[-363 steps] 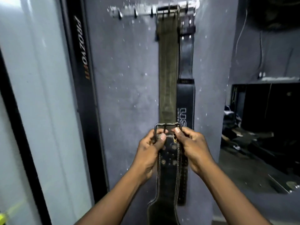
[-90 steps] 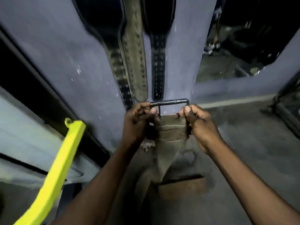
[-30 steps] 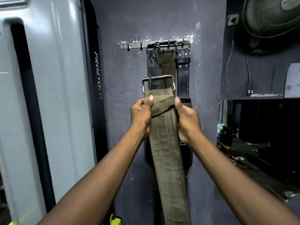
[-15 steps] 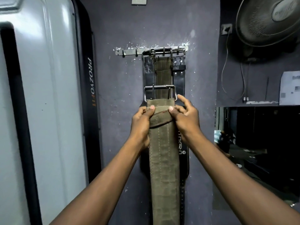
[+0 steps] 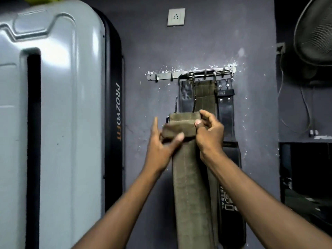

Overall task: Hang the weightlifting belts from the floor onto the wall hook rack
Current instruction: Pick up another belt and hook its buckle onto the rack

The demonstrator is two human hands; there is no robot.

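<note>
An olive canvas belt (image 5: 190, 177) hangs down in front of me, held up by its folded top end. My left hand (image 5: 161, 141) grips that top from the left, thumb across the front. My right hand (image 5: 209, 132) pinches its right edge. The belt's metal buckle (image 5: 176, 106) is tipped back behind the fold, mostly hidden. Above on the wall is the metal hook rack (image 5: 190, 75). Three belts hang from it: a black one (image 5: 186, 97), an olive one (image 5: 204, 97) and another black one (image 5: 226, 123).
A tall grey machine cover (image 5: 53, 123) with a black edge marked PROZVOFIT stands at the left. A wall socket (image 5: 176, 17) sits above the rack. A fan (image 5: 316, 33) and hanging cables are at the right, over a dark opening.
The buckle has tipped back behind the belt's top, so only a thin part shows. My hands have shifted their hold on the folded end, and the view has tilted up slightly.
</note>
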